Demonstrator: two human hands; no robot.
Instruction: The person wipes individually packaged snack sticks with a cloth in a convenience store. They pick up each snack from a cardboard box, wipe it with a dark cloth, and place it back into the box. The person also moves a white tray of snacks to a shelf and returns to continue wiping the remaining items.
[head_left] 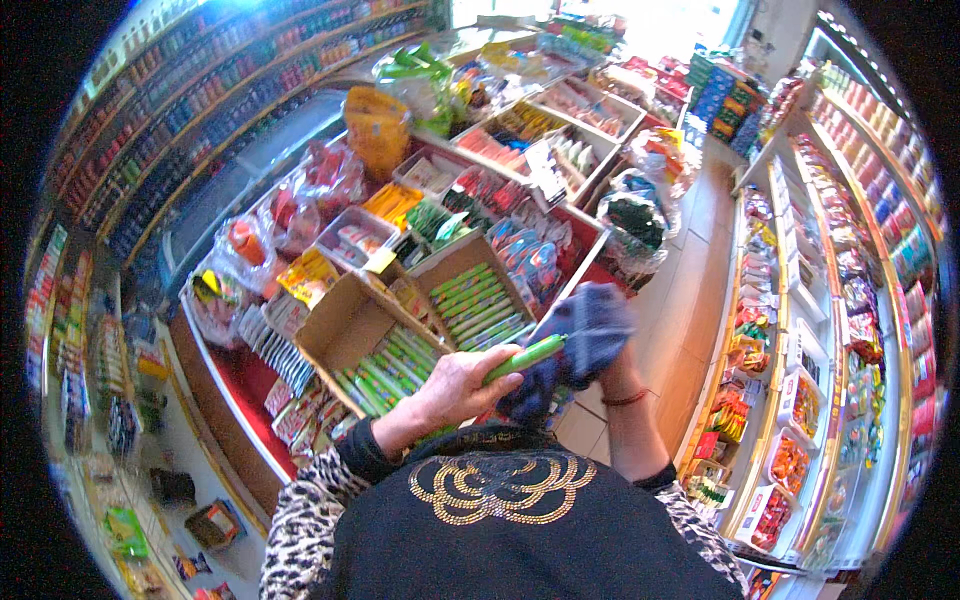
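Observation:
My left hand (455,388) is closed around a slim green stick-shaped package (532,357), its far end pointing right towards the cloth. A dark blue checked cloth (590,330) is bunched in my right hand (617,375), covering most of the fingers. Cloth and stick meet or overlap in front of my chest. Just beyond my left hand, an open cardboard box (325,325) holds several similar green sticks (392,372). Another cardboard box (458,255) beside it holds more green sticks in a neat row.
A red-topped display table (235,385) carries bagged and boxed packets. Behind the boxes stand a yellow bag (377,130) and white divided trays (590,185). Snack shelves (790,400) line the right, past a tiled floor (690,280). Bottle shelves (210,110) fill the far left.

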